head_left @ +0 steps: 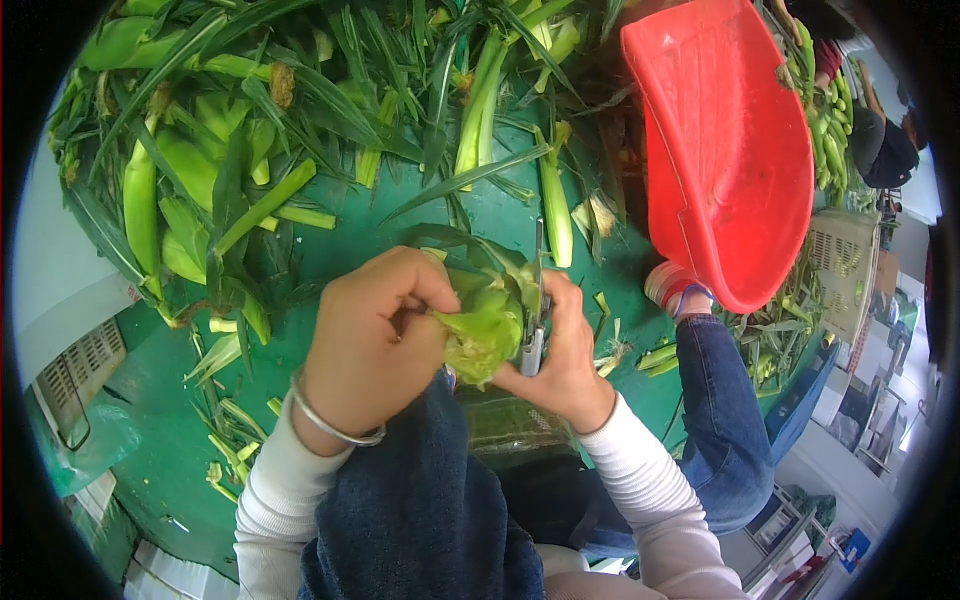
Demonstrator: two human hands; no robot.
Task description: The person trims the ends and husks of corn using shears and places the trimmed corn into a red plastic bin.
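Observation:
Between my hands, above my lap, is an ear of corn (487, 335) in light green husk, its cut end facing me. My left hand (375, 335) is closed, thumb and fingers pinching a husk leaf at the ear's left side. With my right hand (562, 365) I grip a knife (533, 345), its grey handle against the palm and its narrow blade pointing away from me. The right fingers also lie along the ear's right side; how much they support it is partly hidden.
A heap of unhusked corn (190, 170) with long leaves covers the far left of the green floor (330, 220). A red plastic scoop (725, 150) stands at the far right, beside my foot (675, 290). Husk scraps (235, 450) lie left; a pale crate (840, 265) and other people are farther right.

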